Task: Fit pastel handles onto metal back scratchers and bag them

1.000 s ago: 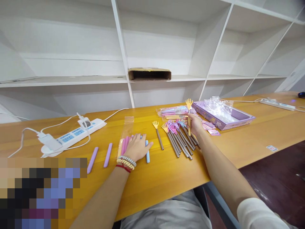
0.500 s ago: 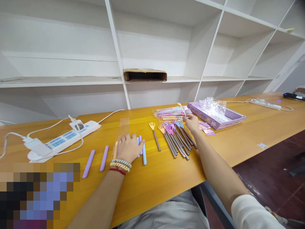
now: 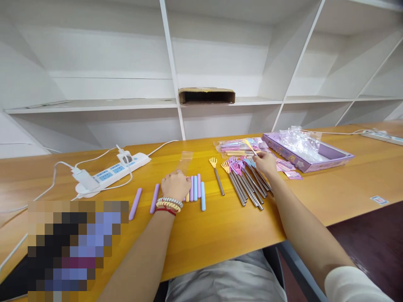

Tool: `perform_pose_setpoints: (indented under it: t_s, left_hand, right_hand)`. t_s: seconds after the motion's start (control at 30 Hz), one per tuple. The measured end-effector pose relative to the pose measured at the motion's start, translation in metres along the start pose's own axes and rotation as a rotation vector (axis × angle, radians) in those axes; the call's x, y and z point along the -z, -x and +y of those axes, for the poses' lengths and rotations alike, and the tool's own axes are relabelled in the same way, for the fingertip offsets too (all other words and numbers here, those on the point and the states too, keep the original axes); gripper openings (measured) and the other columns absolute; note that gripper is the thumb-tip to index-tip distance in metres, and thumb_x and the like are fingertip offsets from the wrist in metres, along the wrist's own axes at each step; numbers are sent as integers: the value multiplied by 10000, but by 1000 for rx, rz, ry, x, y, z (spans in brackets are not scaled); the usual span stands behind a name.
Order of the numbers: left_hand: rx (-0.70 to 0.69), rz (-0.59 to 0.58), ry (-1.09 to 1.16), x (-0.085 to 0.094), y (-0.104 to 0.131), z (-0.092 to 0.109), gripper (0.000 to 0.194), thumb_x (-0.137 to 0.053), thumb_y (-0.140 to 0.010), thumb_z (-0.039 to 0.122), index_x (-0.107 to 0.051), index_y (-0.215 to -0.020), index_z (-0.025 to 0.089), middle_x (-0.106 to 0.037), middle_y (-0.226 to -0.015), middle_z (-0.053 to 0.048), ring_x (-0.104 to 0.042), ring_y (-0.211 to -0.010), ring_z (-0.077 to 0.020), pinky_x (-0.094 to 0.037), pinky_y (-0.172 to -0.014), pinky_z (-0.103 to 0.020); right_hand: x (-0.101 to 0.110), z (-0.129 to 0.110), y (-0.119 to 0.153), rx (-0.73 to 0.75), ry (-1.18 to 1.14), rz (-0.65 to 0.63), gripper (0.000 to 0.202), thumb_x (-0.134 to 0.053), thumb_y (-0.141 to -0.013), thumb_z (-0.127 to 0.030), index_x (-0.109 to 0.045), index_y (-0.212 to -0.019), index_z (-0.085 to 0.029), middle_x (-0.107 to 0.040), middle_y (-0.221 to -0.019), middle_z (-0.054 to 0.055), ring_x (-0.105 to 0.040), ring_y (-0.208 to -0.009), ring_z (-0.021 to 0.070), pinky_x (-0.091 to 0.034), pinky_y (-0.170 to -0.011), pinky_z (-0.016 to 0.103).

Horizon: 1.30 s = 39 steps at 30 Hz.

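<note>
My left hand (image 3: 175, 185) is over the table left of centre, its fingers curled down over a clear plastic bag (image 3: 186, 157) and beside a row of pastel tubes (image 3: 195, 188). What its fingertips grip is hidden. My right hand (image 3: 265, 162) pinches a small yellow hand-shaped scratcher (image 3: 247, 144) by its rod, head pointing up and left. Below that hand lies a pile of metal-rod scratchers (image 3: 245, 184) with yellow, purple, pink and blue heads. One yellow-headed scratcher (image 3: 217, 176) lies apart. Two purple tubes (image 3: 135, 204) lie to the left.
Packed scratchers in plastic (image 3: 234, 147) lie behind the pile. A purple box (image 3: 333, 157) holds clear bags, with pink cards (image 3: 288, 167) beside it. A power strip (image 3: 110, 173) with cables lies left. White shelves (image 3: 220, 50) hold a cardboard box (image 3: 207, 96).
The view has turned left. My left hand has drawn back from the right-hand tubes, uncovering more of the row. The yellow scratcher in my right hand is tilted further left.
</note>
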State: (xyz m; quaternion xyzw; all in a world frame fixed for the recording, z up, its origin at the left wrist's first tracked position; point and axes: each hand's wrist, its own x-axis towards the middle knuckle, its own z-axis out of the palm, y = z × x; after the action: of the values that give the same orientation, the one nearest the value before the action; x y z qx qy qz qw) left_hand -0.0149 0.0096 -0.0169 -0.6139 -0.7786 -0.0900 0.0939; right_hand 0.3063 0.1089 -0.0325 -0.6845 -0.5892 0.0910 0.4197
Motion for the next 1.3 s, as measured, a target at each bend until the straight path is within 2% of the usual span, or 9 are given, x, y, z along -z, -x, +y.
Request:
perform_pose_setpoints:
  t_s: [0.2,0.33,0.43,0.6,0.73,1.0,1.1,1.17,1.3]
  left_hand:
    - [-27,26,15,0,-1,-3,275,-421,-813,273,-627,-911,118,-674,-804,-165,-638,-829,-330,-434,-694,-398]
    - [-114,212,73,1,-2,-3,229,-434,-829,235,-634,-890,142,-676,-811,-132,-633,-795,-294,-420,-684,-376]
    - [-292,379,174,4,2,4,212,-440,-852,203,-638,-913,157,-680,-845,-93,-618,-831,-248,-409,-731,-357]
    - [-634,592,305,14,21,28,188,-464,-875,179,-641,-936,169,-676,-812,-58,-586,-786,-192,-383,-719,-330]
    - [-730,645,391,20,33,37,196,-471,-875,168,-648,-959,179,-682,-821,-57,-577,-773,-184,-370,-713,-332]
    - [-639,300,578,28,38,38,277,-481,-873,314,-627,-1093,230,-639,-1110,-78,-562,-1041,-222,-389,-901,-358]
    - [-472,201,754,26,37,41,539,-601,-779,382,-486,-1278,212,-567,-1226,-94,-581,-1002,-212,-441,-877,-335]
    - [-369,40,837,23,34,41,642,-650,-727,389,-448,-1305,197,-611,-1143,-86,-616,-843,-186,-477,-785,-324]
    - [-365,-253,904,20,26,35,370,-636,-721,353,-626,-1050,181,-683,-866,-46,-625,-754,-182,-478,-710,-304]
  right_hand:
    - [0,-11,6,47,-37,22,270,-520,-691,-292,-717,-803,-144,-636,-659,35,-536,-628,168,-345,-616,263]
    - [-1,-32,20,152,-77,-15,254,-502,-728,-326,-680,-737,-146,-568,-570,10,-471,-559,139,-315,-572,254]
    - [-2,-48,31,198,-149,-50,298,-468,-775,-380,-608,-640,-153,-550,-552,13,-451,-538,126,-311,-551,247]
    - [0,-68,45,10,-430,-261,343,-472,-794,-500,-560,-763,-170,-625,-644,36,-456,-435,95,-301,-444,220]
    - [2,-72,47,-199,-620,-407,346,-523,-771,-506,-524,-929,-197,-591,-603,6,-426,-329,84,-189,-331,202]
    - [0,-68,43,-150,-911,-284,409,-609,-591,-213,-524,-991,-192,-638,-960,58,-484,-429,64,-235,-314,188]
    - [1,-67,41,-107,-989,-231,524,-584,-581,-193,-494,-1097,-219,-633,-963,42,-442,-437,48,-243,-333,174]
    - [1,-65,40,-77,-1030,-190,581,-585,-589,-194,-471,-1157,-236,-624,-920,30,-415,-437,43,-240,-343,168]
    - [4,-65,41,9,-1106,-121,638,-599,-628,-213,-416,-1235,-282,-604,-958,24,-365,-446,32,-259,-362,163]
